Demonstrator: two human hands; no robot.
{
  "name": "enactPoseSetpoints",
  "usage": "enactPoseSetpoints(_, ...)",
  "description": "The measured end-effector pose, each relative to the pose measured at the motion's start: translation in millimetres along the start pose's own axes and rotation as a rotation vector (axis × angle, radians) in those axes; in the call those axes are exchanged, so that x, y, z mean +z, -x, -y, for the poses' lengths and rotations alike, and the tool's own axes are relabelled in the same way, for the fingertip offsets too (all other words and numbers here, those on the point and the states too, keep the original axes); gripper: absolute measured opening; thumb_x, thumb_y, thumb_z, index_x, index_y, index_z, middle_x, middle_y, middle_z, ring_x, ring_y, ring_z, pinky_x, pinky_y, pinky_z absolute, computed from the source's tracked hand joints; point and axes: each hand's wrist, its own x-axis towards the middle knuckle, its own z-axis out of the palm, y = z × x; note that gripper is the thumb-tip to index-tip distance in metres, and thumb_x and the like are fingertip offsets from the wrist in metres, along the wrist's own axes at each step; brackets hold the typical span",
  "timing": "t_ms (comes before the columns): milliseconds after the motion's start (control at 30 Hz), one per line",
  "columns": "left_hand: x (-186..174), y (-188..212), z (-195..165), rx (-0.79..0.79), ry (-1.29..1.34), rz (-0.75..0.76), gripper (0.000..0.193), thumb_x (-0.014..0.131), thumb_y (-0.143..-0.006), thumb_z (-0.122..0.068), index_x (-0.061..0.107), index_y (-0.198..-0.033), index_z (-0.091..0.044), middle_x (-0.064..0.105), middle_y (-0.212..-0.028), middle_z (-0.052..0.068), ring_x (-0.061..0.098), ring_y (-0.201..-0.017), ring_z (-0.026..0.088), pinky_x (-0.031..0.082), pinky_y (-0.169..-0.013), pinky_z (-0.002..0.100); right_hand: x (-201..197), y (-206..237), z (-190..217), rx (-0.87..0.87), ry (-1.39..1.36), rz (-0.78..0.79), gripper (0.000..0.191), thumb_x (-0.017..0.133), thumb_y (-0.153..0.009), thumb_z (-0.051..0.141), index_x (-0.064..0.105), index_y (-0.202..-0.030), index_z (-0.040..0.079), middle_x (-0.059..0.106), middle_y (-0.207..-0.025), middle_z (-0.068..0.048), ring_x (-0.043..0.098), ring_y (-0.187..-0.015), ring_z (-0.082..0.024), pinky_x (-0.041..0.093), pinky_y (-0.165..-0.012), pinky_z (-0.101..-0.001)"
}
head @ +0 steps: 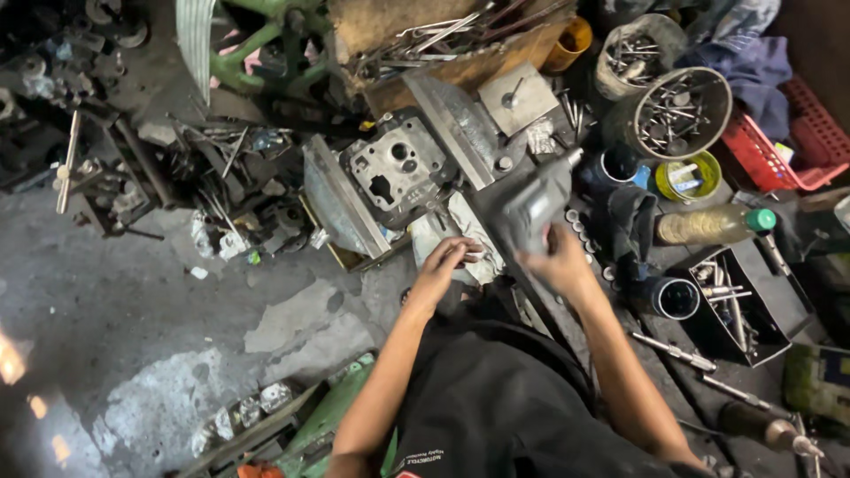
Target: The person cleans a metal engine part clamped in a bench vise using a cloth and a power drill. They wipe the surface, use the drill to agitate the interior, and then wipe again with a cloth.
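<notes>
Now, mid-frame | right hand [556,258] wrapped around a grey power tool [531,208], blurred | left hand [445,262] fingers curled on a white rag [443,232] just below the cylinder head [396,165] | step looks like head work; next move needs steady aim.

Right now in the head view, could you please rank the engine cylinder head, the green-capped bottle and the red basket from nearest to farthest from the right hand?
From the right hand:
1. Engine cylinder head, up-left, clamped between metal plates.
2. Green-capped bottle, lying to the right.
3. Red basket, far upper right.
</notes>
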Motion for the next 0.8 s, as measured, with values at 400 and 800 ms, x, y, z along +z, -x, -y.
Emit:
enactPoseSetpoints(400,-3,8,-27,0.096,0.090,-0.148,0.030,0.085,-0.076,-0.017,0.072,-0.097,0.000,0.073,-0.093,0.008,0.068,-0.086,0.019,0.053,-0.083,0.034,70,73,27,0.050,0.485,0.548,0.054,0.065,-0.093,0.047,0.056,-0.125,0.005,0.072,-0.112,-0.017,0.068,-0.108,-0.033,0.053,-0.090,-0.0438)
enactPoseSetpoints(800,-87,-79,101,-0.018,-0.187,-0.364,0.018,0.080,-0.086,-0.022,0.074,-0.092,-0.006,0.070,-0.082,0.000,0.062,-0.076,0.009,0.051,-0.070,0.028,188,4,-35,0.628,-0.166,0.508,0.057,0.056,-0.101,0.040,0.055,-0.140,-0.001,0.067,-0.125,-0.015,0.060,-0.113,-0.022,0.046,-0.097,-0.0350)
